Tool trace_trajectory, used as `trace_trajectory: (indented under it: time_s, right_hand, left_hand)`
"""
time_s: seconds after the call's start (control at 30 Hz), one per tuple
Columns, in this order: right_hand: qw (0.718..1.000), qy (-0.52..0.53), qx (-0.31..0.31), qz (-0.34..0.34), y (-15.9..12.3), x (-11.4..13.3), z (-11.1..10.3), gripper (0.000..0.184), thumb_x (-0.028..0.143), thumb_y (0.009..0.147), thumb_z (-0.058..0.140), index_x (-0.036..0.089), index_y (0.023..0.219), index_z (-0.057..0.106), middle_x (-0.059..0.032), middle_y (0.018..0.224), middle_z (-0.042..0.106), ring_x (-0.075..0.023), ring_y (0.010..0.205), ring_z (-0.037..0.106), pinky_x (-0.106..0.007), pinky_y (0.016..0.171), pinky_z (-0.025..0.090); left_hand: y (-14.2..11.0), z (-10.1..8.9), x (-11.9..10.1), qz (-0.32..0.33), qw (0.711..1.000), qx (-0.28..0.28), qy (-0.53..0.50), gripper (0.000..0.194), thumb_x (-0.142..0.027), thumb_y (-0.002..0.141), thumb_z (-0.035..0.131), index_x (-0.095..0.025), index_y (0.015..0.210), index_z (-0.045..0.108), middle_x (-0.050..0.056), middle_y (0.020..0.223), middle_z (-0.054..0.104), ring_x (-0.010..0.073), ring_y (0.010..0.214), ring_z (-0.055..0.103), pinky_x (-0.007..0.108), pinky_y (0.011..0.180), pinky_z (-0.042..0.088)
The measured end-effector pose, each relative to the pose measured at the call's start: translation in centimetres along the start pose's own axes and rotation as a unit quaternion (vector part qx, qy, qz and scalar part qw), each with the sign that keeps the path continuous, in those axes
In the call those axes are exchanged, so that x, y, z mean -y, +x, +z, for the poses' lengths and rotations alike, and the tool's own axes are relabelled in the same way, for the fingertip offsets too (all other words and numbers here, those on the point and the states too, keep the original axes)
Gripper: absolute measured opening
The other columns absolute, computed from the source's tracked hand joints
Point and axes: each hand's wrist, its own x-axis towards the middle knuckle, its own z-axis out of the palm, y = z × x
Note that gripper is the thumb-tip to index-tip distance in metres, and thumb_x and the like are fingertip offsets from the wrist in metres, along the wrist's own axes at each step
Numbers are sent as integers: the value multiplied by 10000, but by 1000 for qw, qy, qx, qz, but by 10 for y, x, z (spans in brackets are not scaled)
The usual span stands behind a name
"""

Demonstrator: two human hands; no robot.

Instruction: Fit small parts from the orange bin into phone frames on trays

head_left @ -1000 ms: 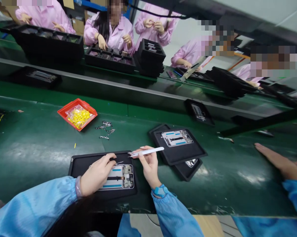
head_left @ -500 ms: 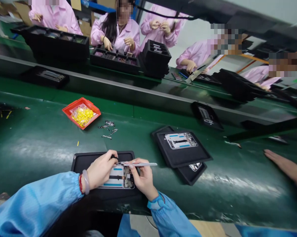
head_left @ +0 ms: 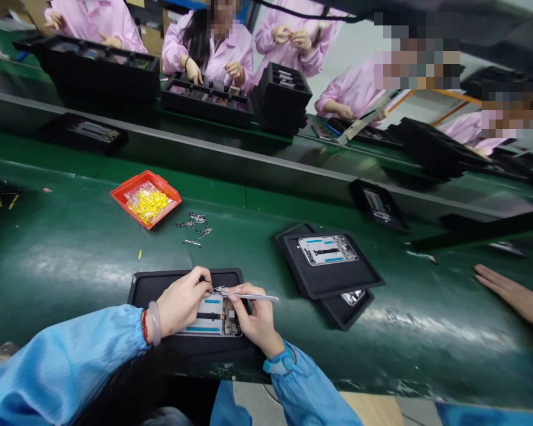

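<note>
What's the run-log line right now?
left hand: over phone frame | right hand: holding tweezers, tips near left hand | phone frame: in black tray

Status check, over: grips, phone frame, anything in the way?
Right grip holding tweezers, tips near phone frame. Left grip beside tips, contents unclear. Phone frame in black tray, partly hidden by left grip. Stacked trays right, apart from both grips.

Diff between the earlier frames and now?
Right hand moved left and slightly toward the wearer, bringing the tweezers' tips to the left hand's fingertips, at the phone frame's far edge. No visible release. Unchanged: right hand's hold on the tweezers, left hand at the frame, red bin, stacked trays.
</note>
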Motion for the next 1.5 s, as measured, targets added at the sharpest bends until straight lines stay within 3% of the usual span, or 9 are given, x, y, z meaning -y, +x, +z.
trace_trajectory:
  time_s: [0.17, 0.6, 1.03, 1.13, 1.23, 1.37, 1.43, 1.5]
  right_hand:
    - [999, 7, 29, -14, 2, 1, -1, 123, 136, 876, 519, 231, 953, 521, -53, 773, 699, -194, 705, 701, -310, 612, 575]
    - [999, 5, 34, -26, 4, 1, 0, 175, 100, 865, 524, 243, 966, 515, -45, 789, 688, -184, 715, 692, -292, 621, 570]
    - [986, -53, 139, -80, 6, 7, -6, 245, 95, 879, 497, 247, 1065, 547, -51, 852, 710, -179, 726, 683, -284, 616, 547]
    - [994, -64, 77, -40, 3, 6, -4, 236, 132, 884, 513, 245, 1088, 550, -37, 839, 720, -183, 735, 689, -292, 649, 552]
    - [998, -44, -36, 0, 0, 6, -2, 205, 173, 890, 521, 258, 1076, 531, -20, 845, 703, -182, 781, 682, -315, 714, 547]
    - [978, -59, -178, 92, -2, 9, -13, 104, 241, 916, 466, 243, 1010, 510, -32, 893, 616, -187, 843, 645, -370, 785, 514]
    - [961, -152, -182, 143, -6, 10, -26, 132, 304, 907, 456, 215, 951, 544, -59, 894, 589, -208, 844, 620, -380, 769, 496]
    - [947, -228, -136, 180, -12, 10, -38, 226, 369, 891, 432, 202, 897, 584, -80, 868, 594, -231, 842, 608, -376, 753, 488]
  left_hand:
    - [-2, 2, 0, -10, 1000, 8, 15, 245, -56, 838, 372, -148, 902, 590, 87, 1009, 523, 134, 698, 586, 254, 668, 532]
    - [-1, 4, 2, 13, 1000, -11, 21, 209, -62, 849, 392, -130, 915, 578, 127, 1081, 537, 178, 868, 612, 286, 770, 549]
    - [1, 1, -1, -1, 999, 27, 29, 245, -32, 819, 378, -150, 919, 568, 102, 1054, 549, 173, 873, 601, 282, 778, 539]
    - [1, 1, -2, -2, 997, 55, 54, 285, 5, 746, 400, -151, 921, 564, 91, 1035, 545, 173, 847, 594, 282, 779, 531]
    - [0, 1, -3, -3, 996, 66, 60, 299, 6, 736, 405, -139, 945, 563, 102, 1055, 535, 171, 810, 591, 291, 765, 530]
    - [-1, 3, -2, 3, 995, 75, 59, 356, 28, 698, 393, -138, 966, 558, 111, 1128, 518, 178, 840, 591, 307, 789, 521]
    - [-2, 3, -3, 12, 994, 88, 65, 378, 37, 671, 399, -142, 965, 555, 106, 1128, 522, 190, 870, 591, 319, 804, 517]
    - [-1, 5, -4, 7, 993, 96, 69, 369, 36, 669, 412, -142, 961, 551, 109, 1142, 516, 196, 882, 593, 325, 807, 516]
